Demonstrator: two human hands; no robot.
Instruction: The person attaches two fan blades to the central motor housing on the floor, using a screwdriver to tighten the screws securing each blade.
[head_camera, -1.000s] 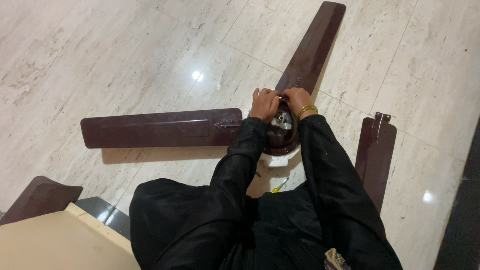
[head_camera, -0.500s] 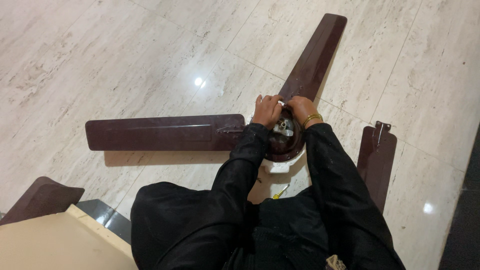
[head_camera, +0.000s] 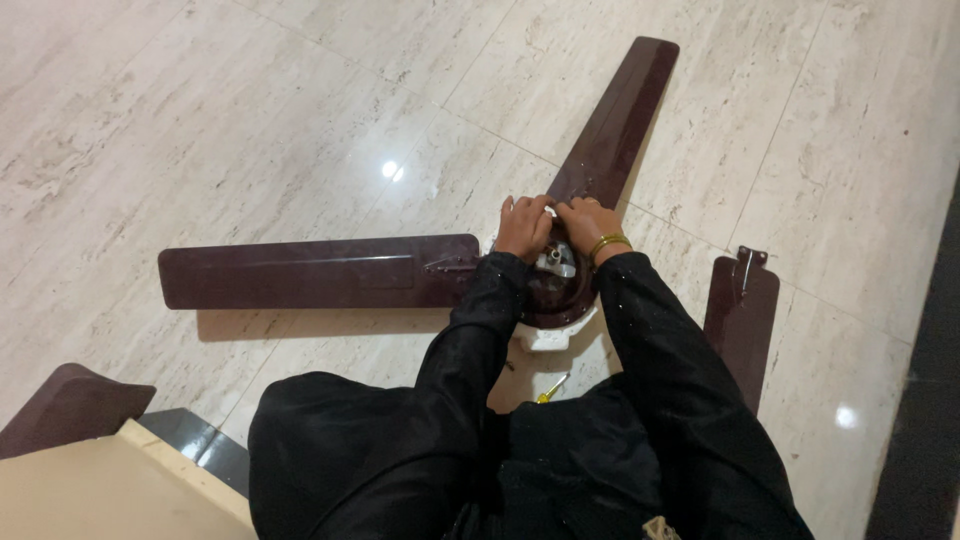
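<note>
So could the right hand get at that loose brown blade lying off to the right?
Probably yes. The right hand rests on the fan hub, busy with the left hand. The loose blade lies on bare floor beside the right sleeve, nothing between them.

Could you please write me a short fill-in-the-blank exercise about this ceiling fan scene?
1. Both hands, left hand and right hand, rest on the fan's ____.
2. The loose blade lies on the person's ____ side.
3. The right wrist wears a ____ bangle.
Missing words: hub; right; gold
</note>
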